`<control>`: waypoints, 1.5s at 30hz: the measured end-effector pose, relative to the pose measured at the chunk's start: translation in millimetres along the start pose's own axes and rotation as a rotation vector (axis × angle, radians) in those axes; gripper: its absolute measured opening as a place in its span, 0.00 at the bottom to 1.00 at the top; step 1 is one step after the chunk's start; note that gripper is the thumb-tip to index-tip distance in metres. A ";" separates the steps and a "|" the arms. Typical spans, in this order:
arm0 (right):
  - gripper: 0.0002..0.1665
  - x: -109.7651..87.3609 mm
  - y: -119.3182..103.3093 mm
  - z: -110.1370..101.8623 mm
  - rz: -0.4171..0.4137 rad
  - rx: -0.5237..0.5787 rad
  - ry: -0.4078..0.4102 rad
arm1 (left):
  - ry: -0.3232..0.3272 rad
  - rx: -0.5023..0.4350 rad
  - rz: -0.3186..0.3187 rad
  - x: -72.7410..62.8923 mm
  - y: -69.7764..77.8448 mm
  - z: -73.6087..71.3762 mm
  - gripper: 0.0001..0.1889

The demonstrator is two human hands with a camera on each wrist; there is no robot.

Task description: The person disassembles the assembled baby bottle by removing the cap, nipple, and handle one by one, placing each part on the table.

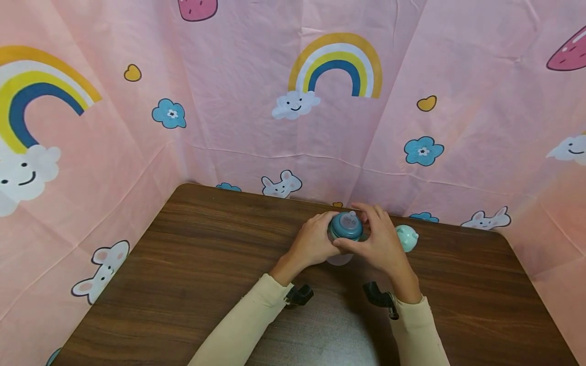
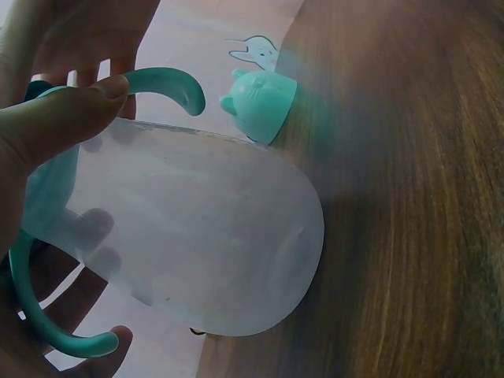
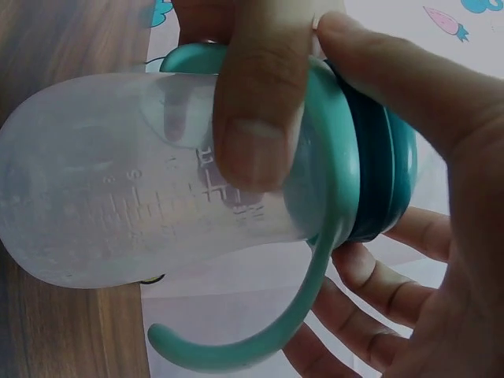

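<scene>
A baby bottle (image 1: 347, 227) stands upright near the back of the table, with a blue-teal collar and a clear nipple on top. My left hand (image 1: 316, 238) grips it round the neck from the left, its thumb lying over the mint handle ring in the left wrist view. From the right, my right hand (image 1: 384, 246) curves round the collar (image 3: 382, 157), thumb on the near side and fingers on the far side. Two curved mint handles (image 3: 236, 354) stick out below the collar. The frosted body (image 2: 205, 228) shows raised measuring marks in the right wrist view.
A mint animal-shaped cap (image 1: 406, 237) with small ears lies on the table just right of my right hand. The dark wood table (image 1: 220, 254) meets a pink printed cloth (image 1: 256, 101) at its back and sides. Black straps (image 1: 299, 295) sit at the wrists.
</scene>
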State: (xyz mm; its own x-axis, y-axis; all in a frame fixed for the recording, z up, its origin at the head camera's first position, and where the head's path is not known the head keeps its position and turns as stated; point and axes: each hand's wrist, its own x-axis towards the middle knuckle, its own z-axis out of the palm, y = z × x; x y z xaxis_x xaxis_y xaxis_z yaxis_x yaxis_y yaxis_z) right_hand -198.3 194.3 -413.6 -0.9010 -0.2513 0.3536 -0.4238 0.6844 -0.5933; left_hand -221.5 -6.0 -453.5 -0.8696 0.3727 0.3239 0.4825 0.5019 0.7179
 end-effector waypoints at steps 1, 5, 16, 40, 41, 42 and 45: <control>0.51 0.0 0.0 -0.5 -0.003 0.006 -0.001 | 0.000 -0.003 0.000 0.0 -0.1 0.1 0.39; 0.51 -0.2 0.4 -1.6 -0.014 0.021 -0.002 | -0.002 -0.010 -0.006 -0.1 -0.3 0.2 0.39; 0.49 -0.1 2.2 -4.2 -0.040 0.060 -0.001 | -0.012 -0.004 -0.027 0.4 -0.2 0.3 0.39; 0.49 1.2 2.6 -6.6 -0.092 0.124 -0.032 | -0.024 -0.004 -0.038 1.6 1.2 -1.3 0.40; 0.51 1.2 1.8 -5.5 -0.079 0.111 -0.024 | -0.025 -0.003 -0.037 1.5 1.2 -1.4 0.40; 0.51 1.1 1.0 -4.4 -0.064 0.094 -0.015 | -0.025 -0.005 -0.036 1.4 1.2 -1.3 0.40; 0.54 1.2 -1.7 -0.8 -0.012 0.036 0.005 | -0.029 0.001 -0.035 0.9 0.8 -1.3 0.40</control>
State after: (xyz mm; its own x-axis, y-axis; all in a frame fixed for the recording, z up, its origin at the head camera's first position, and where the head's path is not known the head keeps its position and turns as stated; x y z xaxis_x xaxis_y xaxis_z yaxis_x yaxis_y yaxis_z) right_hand -198.6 193.4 -411.6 -0.8953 -0.2561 0.3644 -0.4378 0.6564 -0.6144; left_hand -222.0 -6.3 -451.9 -0.8826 0.3772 0.2806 0.4518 0.5155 0.7281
